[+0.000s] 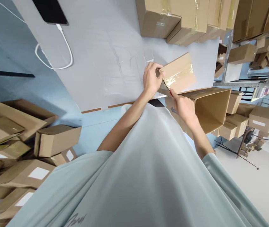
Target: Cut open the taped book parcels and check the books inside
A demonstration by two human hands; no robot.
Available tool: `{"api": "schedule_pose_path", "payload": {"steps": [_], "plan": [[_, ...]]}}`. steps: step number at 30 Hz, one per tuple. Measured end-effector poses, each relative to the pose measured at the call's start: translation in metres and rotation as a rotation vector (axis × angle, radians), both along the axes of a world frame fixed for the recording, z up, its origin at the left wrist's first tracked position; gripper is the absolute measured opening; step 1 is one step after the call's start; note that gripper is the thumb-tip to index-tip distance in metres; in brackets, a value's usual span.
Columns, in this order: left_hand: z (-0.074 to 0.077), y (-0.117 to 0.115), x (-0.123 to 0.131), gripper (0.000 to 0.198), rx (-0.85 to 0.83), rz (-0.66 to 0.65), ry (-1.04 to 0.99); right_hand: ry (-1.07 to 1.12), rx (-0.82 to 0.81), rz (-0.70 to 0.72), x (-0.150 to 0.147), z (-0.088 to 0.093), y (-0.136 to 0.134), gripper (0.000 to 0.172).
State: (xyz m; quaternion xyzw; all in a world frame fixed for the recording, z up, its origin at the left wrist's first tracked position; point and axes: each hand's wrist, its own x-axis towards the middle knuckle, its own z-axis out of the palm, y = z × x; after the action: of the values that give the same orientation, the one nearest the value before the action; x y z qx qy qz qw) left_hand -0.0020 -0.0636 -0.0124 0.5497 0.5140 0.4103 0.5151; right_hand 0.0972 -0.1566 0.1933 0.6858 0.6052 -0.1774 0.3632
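Observation:
Over the near part of the grey table, my left hand (151,78) grips the left end of a small cardboard box (180,71), its thumb and fingers around the corner. Shiny clear tape runs across the box's face. My right hand (184,105), just below the box, is closed on a slim red-handled cutter (170,91). The cutter's thin dark tip lies against the box's lower left edge, close to my left thumb. Most of the handle is hidden in my right fist, so its exact kind is unclear.
Taped cartons (160,23) line the table's far side. A phone (50,11) with a white cable (71,56) lies at far left. An open carton (211,108) stands beside my right forearm. Boxes (30,173) are heaped at lower left; shelving (248,83) holds more at right.

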Motion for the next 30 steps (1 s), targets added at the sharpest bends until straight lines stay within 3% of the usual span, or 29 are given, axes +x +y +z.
{"api": "schedule_pose_path", "payload": {"steps": [5,10,15,21,23,26,30], "plan": [[0.000,-0.001,0.003,0.013,-0.020,0.014,0.007,0.068,0.047,0.042,0.023,0.019,-0.006,0.062],[0.008,0.006,-0.001,0.016,-0.039,0.021,0.028,0.137,0.023,0.206,0.058,0.008,-0.002,0.062],[0.006,0.022,0.009,0.013,-0.052,0.028,0.026,0.135,-0.020,0.488,0.101,0.000,0.035,0.067],[0.004,0.051,0.025,0.025,-0.069,-0.027,-0.042,0.291,-0.099,0.875,0.137,-0.015,0.098,0.068],[0.012,0.042,0.019,0.028,-0.079,0.054,-0.034,0.367,-0.107,0.965,0.145,-0.021,0.115,0.064],[0.031,0.002,0.002,0.030,-0.109,0.206,0.063,0.424,-0.099,1.036,0.158,-0.027,0.137,0.059],[0.059,-0.062,-0.002,0.024,-0.198,0.142,0.221,0.459,-0.108,1.082,0.166,-0.028,0.159,0.056]]}}
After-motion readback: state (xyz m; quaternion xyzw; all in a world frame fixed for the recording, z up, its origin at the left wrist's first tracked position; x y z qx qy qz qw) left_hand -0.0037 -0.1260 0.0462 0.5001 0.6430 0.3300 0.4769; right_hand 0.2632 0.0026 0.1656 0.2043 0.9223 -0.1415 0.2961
